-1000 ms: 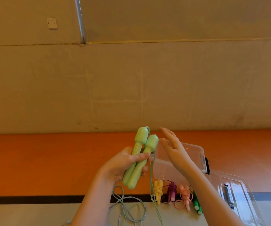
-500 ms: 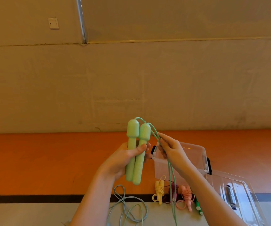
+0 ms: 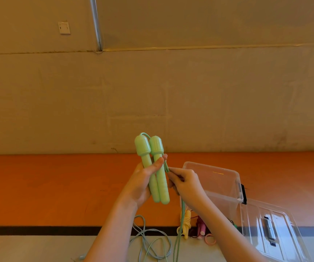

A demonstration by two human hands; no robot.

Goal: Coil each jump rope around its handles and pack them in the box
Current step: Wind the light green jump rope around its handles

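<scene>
The two light green handles (image 3: 153,171) are held side by side and upright, bulbous ends uppermost, in the left hand (image 3: 143,183), whose thumb is laid across their front while the remaining fingers are curled round the back. The green cord (image 3: 178,224) emerges from the tops of the handles, is led down their right side and is pinched between the thumb and curled fingers of the right hand (image 3: 187,184), just beside the handles. Below the right hand the cord hangs down towards the floor (image 3: 39,248), where its slack (image 3: 148,241) lies in loose loops beneath the left forearm. A clear plastic box (image 3: 220,178) stands open on the floor to the right of the hands, and its clear lid (image 3: 273,227) lies flat just beside it, nearer the camera. Between the forearms, in front of the box, further jump ropes are seen on the floor: a yellow one (image 3: 186,224) already coiled round its handles, a pink-handled one (image 3: 201,227) with dark cord, and a pale pink cord (image 3: 210,239) partly hidden by the right forearm. An orange band of flooring (image 3: 48,186) is bounded by a black line (image 3: 39,230) on the near side and a concrete wall (image 3: 152,91) on the far side.
</scene>
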